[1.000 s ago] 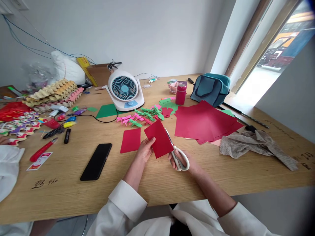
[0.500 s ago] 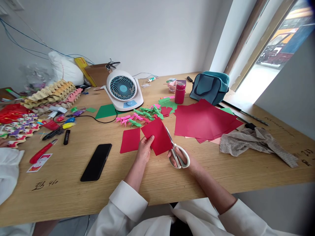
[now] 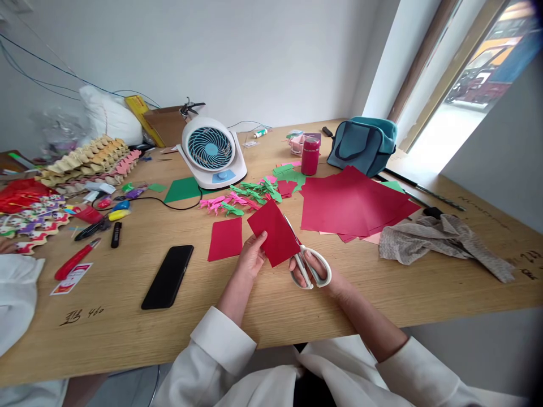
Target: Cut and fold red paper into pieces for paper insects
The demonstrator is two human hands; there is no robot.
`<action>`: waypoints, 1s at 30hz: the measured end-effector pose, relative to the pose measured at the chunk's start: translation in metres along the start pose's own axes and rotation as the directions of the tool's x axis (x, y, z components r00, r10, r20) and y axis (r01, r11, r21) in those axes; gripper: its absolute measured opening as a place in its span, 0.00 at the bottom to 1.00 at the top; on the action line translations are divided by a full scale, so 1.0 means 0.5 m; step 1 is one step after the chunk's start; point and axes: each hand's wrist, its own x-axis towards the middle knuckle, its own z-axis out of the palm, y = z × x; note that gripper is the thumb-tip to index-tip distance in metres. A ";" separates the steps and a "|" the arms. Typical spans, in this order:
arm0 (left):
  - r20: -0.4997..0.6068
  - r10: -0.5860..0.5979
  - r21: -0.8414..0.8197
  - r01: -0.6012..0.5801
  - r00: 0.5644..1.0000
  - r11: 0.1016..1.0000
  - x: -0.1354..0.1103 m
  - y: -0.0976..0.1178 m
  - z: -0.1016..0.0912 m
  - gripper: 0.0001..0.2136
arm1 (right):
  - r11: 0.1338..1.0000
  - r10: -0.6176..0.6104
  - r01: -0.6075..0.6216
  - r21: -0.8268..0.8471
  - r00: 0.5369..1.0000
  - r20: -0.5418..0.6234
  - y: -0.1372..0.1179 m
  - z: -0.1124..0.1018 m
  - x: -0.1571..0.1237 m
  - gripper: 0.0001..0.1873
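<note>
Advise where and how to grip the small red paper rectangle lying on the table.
Probably pinch the near edge of the small red paper rectangle, coming in low from the person's side. It lies flat on the table, so its rim seems the likeliest hold; pink and green paper pieces lie past its far edge, and the left hand is close on its right.

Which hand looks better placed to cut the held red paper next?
The right hand, I'd judge: it holds the white-handled scissors along the edge of the held red paper, while the left hand grips that paper.
</note>
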 end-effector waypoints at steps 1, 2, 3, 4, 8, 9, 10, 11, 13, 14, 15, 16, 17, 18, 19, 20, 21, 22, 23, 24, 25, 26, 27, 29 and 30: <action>0.002 0.021 -0.006 -0.021 1.000 1.000 -0.001 0.000 0.002 0.17 | 1.000 0.004 -0.004 0.004 1.000 0.005 0.000 -0.001 0.000 0.28; 0.005 0.042 -0.013 -0.042 0.999 0.999 -0.001 0.001 0.004 0.17 | 1.000 0.011 -0.011 0.007 1.000 0.012 0.000 -0.002 0.001 0.29; 0.010 0.059 -0.017 -0.059 0.998 0.998 -0.001 0.000 0.006 0.16 | 1.000 0.016 -0.016 0.009 1.000 0.019 0.001 -0.002 0.001 0.29; 0.017 0.072 -0.020 -0.072 0.997 0.997 0.000 0.000 0.007 0.16 | 1.000 0.018 -0.018 0.008 1.000 0.024 0.002 -0.002 0.002 0.30; 0.020 0.065 -0.005 -0.065 0.998 0.998 0.000 -0.002 0.006 0.17 | 1.000 -0.018 0.018 -0.008 0.999 0.041 0.003 0.002 0.002 0.29; 0.015 0.049 0.004 -0.049 0.999 0.999 -0.001 -0.003 0.005 0.17 | 1.000 -0.027 0.028 -0.008 0.998 0.048 0.002 0.003 0.002 0.30; 0.013 0.032 0.010 -0.032 0.999 0.999 -0.003 -0.002 0.004 0.17 | 0.999 -0.033 0.033 -0.007 0.998 0.056 0.002 0.004 0.002 0.30; 0.015 0.016 0.014 -0.016 1.000 1.000 -0.004 -0.002 0.003 0.17 | 0.999 -0.036 0.036 -0.004 0.997 0.064 0.001 0.004 0.002 0.30; 0.030 -0.007 0.019 0.007 1.000 1.000 -0.007 0.000 0.001 0.16 | 1.000 -0.030 0.030 0.002 0.997 0.073 -0.001 0.005 0.001 0.30; 0.037 -0.016 0.023 0.015 0.999 1.000 -0.007 0.001 0.000 0.16 | 1.000 -0.022 0.022 0.000 0.997 0.072 -0.002 0.006 0.000 0.30; 0.043 -0.025 0.029 0.024 0.999 0.999 -0.007 0.002 -0.001 0.17 | 1.000 -0.012 0.012 -0.003 0.998 0.064 -0.003 0.006 -0.001 0.29; 0.048 -0.036 0.036 0.035 0.998 0.999 -0.007 0.003 -0.002 0.17 | 1.000 -0.002 0.002 -0.009 0.998 0.055 -0.005 0.006 -0.002 0.29; 0.050 -0.046 0.038 0.044 0.998 0.998 -0.006 0.004 -0.003 0.17 | 1.000 0.008 -0.007 -0.017 0.999 0.047 -0.006 0.007 -0.003 0.29; 0.051 -0.054 0.035 0.052 0.997 0.998 -0.004 0.005 -0.004 0.18 | 1.000 0.017 -0.016 -0.025 0.999 0.039 -0.008 0.008 -0.004 0.30; 0.053 -0.061 0.030 0.060 0.997 0.998 -0.003 0.005 -0.005 0.17 | 0.999 0.025 -0.024 -0.034 0.999 0.032 -0.009 0.008 -0.005 0.30; 0.058 -0.070 0.023 0.068 0.996 0.997 -0.002 0.005 -0.006 0.17 | 0.999 0.029 -0.028 -0.040 0.999 0.023 -0.010 0.009 -0.005 0.29; 0.067 -0.079 0.017 0.078 0.995 0.997 -0.002 0.004 -0.006 0.17 | 0.999 0.028 -0.027 -0.042 1.000 0.009 -0.011 0.010 -0.004 0.29; 0.076 -0.091 0.017 0.090 0.993 0.996 -0.002 0.004 -0.006 0.17 | 0.999 0.020 -0.020 -0.040 1.000 -0.004 -0.012 0.011 -0.003 0.29; 0.083 -0.105 0.021 0.103 0.991 0.994 -0.003 0.003 -0.005 0.17 | 0.999 0.006 -0.007 -0.034 1.000 -0.017 -0.012 0.011 -0.001 0.28; 0.087 -0.115 0.028 0.113 0.990 0.993 -0.004 0.002 -0.004 0.17 | 1.000 -0.013 0.012 -0.026 1.000 -0.025 -0.012 0.011 0.002 0.27; 0.083 -0.118 0.034 0.115 0.990 0.993 -0.005 0.001 -0.003 0.16 | 0.999 -0.032 0.032 -0.020 0.999 -0.030 -0.011 0.011 0.004 0.26; 0.075 -0.116 0.039 0.113 0.990 0.993 -0.006 0.000 -0.002 0.16 | 0.999 -0.045 0.045 -0.020 0.999 -0.030 -0.011 0.011 0.005 0.26; 0.065 -0.109 0.043 0.107 0.992 0.993 -0.007 -0.001 -0.001 0.16 | 0.998 -0.051 0.050 -0.030 0.998 -0.026 -0.012 0.011 0.006 0.25; 0.047 -0.095 0.042 0.093 0.994 0.995 -0.007 -0.003 -0.001 0.15 | 0.996 -0.038 0.035 -0.083 0.998 -0.043 -0.015 0.011 0.006 0.26; 0.043 -0.093 0.043 0.092 0.995 0.995 -0.006 -0.005 -0.002 0.15 | 0.993 -0.023 0.015 -0.121 0.998 -0.065 -0.017 0.011 0.004 0.26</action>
